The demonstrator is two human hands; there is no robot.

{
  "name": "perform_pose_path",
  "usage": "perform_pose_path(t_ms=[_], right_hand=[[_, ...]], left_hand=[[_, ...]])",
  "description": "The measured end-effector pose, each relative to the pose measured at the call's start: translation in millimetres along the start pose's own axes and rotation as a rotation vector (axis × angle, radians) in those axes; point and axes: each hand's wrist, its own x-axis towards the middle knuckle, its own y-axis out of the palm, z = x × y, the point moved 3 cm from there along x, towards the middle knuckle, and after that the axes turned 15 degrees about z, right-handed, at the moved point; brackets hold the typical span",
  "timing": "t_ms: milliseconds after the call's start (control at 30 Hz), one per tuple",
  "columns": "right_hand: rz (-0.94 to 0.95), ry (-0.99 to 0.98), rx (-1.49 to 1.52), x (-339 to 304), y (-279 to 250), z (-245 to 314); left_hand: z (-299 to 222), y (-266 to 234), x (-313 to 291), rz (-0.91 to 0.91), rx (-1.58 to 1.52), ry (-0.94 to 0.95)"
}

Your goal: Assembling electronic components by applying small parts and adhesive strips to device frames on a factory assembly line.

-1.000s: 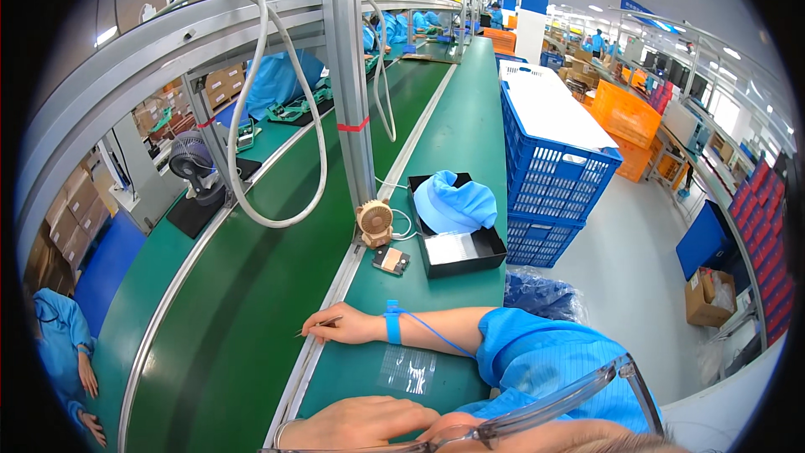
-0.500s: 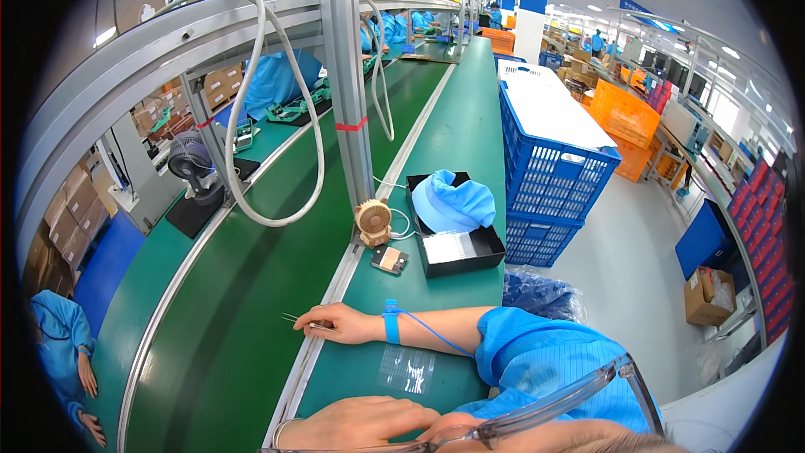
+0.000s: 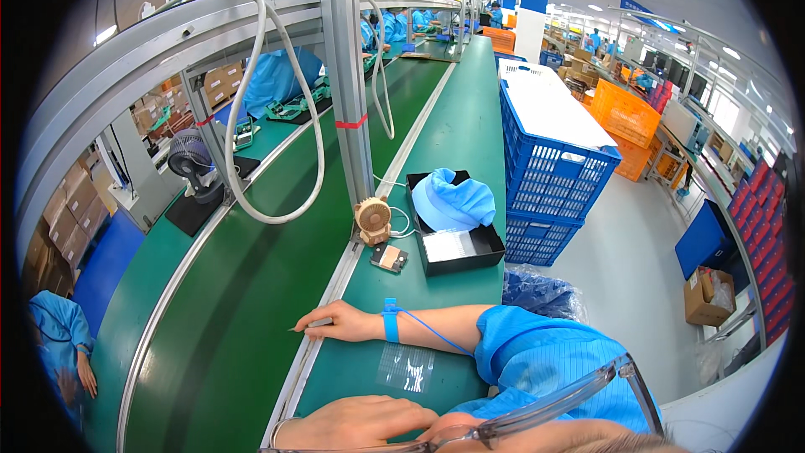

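Right hand (image 3: pixel 345 321) pinches a slim metal tool (image 3: pixel 321 323) at the green belt's (image 3: pixel 226 327) edge, left hand's (image 3: pixel 360 419) grip I can't tell; a slack pinch could drop it.

Your right hand (image 3: pixel 340 321) with its fingers now straighter, the tweezers (image 3: pixel 320 324) turned in your grip, only a short tip poking out where two spread prongs showed, a co-worker's lower hand (image 3: pixel 67 384) lifted and blurred
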Motion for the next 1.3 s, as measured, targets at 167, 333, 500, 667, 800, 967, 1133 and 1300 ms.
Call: perform_pose_path(t_ms=[167, 333, 500, 667, 800, 967, 1133, 1300], right_hand=[[0.015, 0.06, 0.056, 0, -1, 2], [-0.001, 0.108, 0.065, -1, -1, 6], [-0.02, 0.048, 0.08, -2, 0, 0], [0.002, 0.152, 0.171, 1, 2, 1], [-0.011, 0.1, 0.125, 0, 1, 1], [-0.076, 0.008, -0.009, -4, -6, -3], [-0.039, -0.332, 0.129, -1, 1, -2], [-0.147, -0.181, -0.115, -2, 1, 2]], left_hand=[[4, -1, -3, -0.019, -0.008, -0.028], [9, -1, -7, -0.036, -0.017, -0.056], [10, -2, -7, -0.05, -0.024, -0.08], [10, -2, -12, -0.071, -0.03, -0.115], [11, -4, -12, -0.076, -0.037, -0.135], [20, -13, 0, -0.045, -0.043, -0.143], [50, -24, 2, -0.452, 0.097, -0.481], [143, -15, -4, -0.536, 0.897, -0.748]])
